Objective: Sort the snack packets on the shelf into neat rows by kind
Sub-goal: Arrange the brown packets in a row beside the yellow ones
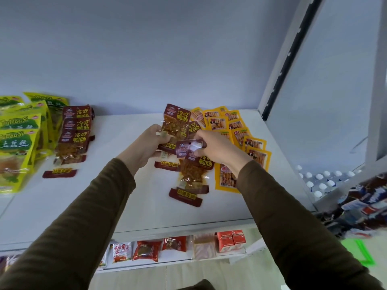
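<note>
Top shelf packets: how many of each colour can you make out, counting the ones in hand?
Green-yellow packets: 5
Maroon packets: 7 (3 stacked at the left, 4 in or under the hands)
Orange packets: 10
Total: 22
The packets overlap, so these are minimum counts; more may be hidden underneath.

Maroon packets (177,124) (fanned) mid-shelf (129,195).
</note>
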